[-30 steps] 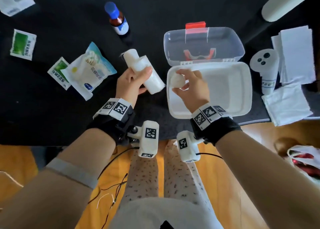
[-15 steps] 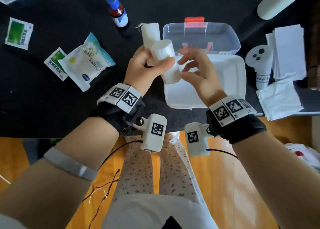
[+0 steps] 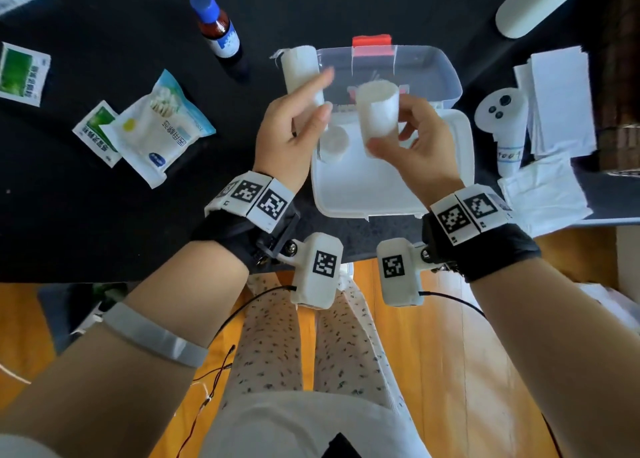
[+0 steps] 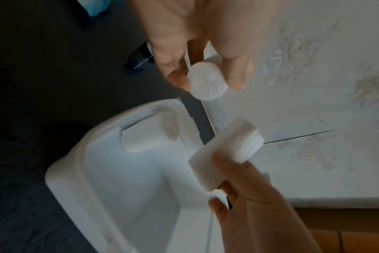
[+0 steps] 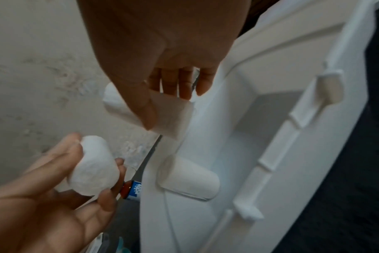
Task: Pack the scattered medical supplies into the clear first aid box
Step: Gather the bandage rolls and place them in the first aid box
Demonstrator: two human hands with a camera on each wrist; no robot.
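Over the open first aid box, each hand holds a white gauze roll. My left hand point(image 3: 311, 101) grips one upright roll point(image 3: 299, 73) at the box's left rim; the left wrist view shows its round end point(image 4: 206, 80) between thumb and fingers. My right hand point(image 3: 391, 128) pinches a second roll point(image 3: 377, 111) above the white box base point(image 3: 391, 194), also seen in the right wrist view point(image 5: 169, 113). A third roll point(image 3: 334, 142) lies in the base's far left corner point(image 5: 188, 178). The clear lid point(image 3: 426, 73) with its red latch stands open behind.
On the black table to the left are a brown bottle with a blue cap point(image 3: 214, 24), a cotton swab bag point(image 3: 159, 125) and green sachets point(image 3: 97, 128). A white controller point(image 3: 502, 118) and white folded pads point(image 3: 554, 101) lie right of the box.
My right hand left one roll in the box, then took a second roll out of my left hand, which had held two. The hands have drawn slightly apart.
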